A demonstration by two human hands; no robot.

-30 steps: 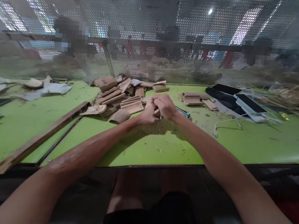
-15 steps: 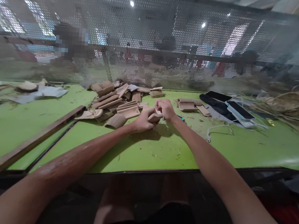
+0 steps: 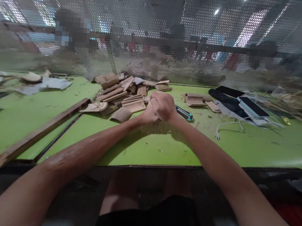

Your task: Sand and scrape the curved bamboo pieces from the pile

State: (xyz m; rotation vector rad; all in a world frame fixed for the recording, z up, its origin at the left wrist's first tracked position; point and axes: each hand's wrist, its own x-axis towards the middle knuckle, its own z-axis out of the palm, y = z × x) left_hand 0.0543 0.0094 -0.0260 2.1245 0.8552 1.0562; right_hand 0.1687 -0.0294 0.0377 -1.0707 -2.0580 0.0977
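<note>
Over the green table, my left hand [image 3: 150,115] is closed round a pale curved bamboo piece, now almost wholly covered by the fingers. My right hand [image 3: 164,105] is a closed fist pressed over the front of the left one; whatever it grips is hidden. Just right of the fist, a black and teal utility knife [image 3: 184,114] lies on the table. To the left is a heap of split bamboo pieces [image 3: 121,114], some curved and some flat. Another curved bamboo piece [image 3: 194,100] rests behind the knife.
A long wooden strip [image 3: 42,132] slants across the left of the green table [image 3: 148,152]. Phones [image 3: 254,106], a dark cloth pouch [image 3: 226,103] and a white cable [image 3: 230,124] lie to the right. Behind stands a perforated metal screen [image 3: 149,62], people beyond it.
My right hand has moved over my left, covering the bamboo piece that showed between them. More of the utility knife is visible. The view has tilted down slightly.
</note>
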